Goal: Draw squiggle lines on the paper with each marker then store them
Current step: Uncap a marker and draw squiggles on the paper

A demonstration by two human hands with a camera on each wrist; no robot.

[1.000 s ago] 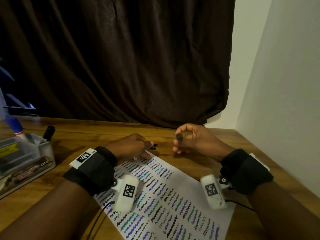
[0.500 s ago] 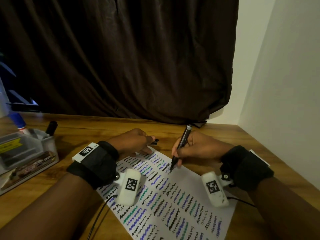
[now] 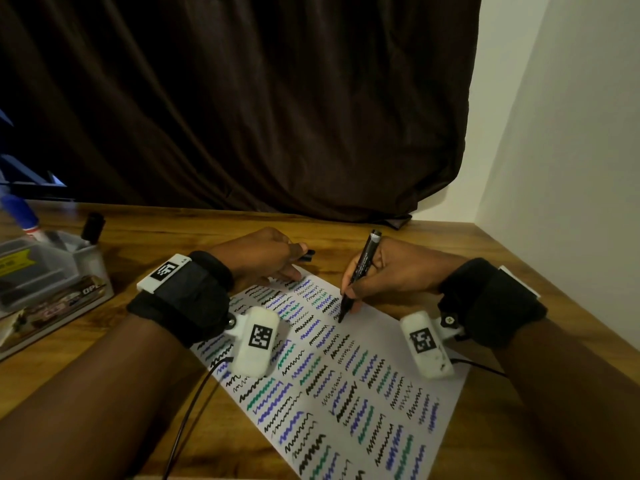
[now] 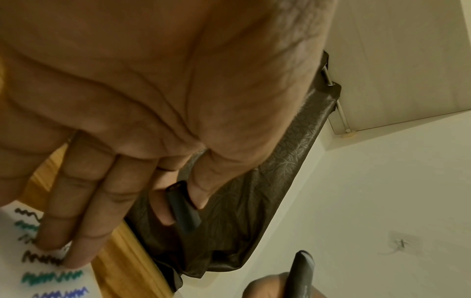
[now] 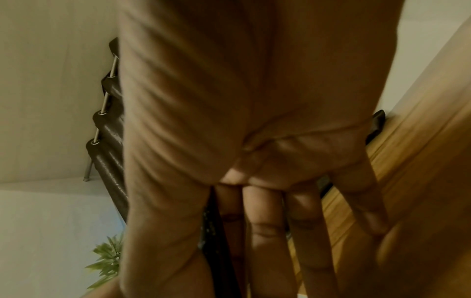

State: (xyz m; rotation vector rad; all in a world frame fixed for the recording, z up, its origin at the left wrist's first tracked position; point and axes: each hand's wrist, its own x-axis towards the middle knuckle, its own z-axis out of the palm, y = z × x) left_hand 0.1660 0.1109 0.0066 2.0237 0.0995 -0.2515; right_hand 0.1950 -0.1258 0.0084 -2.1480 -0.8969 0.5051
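**Black marker met the paper's far edge**

The right hand (image 3: 391, 271) pinched the black marker (image 3: 360, 268) in a writing grip, tip down on the paper (image 3: 433, 386) near 12 o'clock. The left hand (image 3: 263, 258) pinched the cap (image 4: 182, 207) between thumb and forefinger, its other fingers (image 4: 84, 227) flat on the sheet, probably steadying it.

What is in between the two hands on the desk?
In the head view, the far corner of the paper with its squiggles lies between the left hand and the right hand. The black cap pokes out from the left hand.
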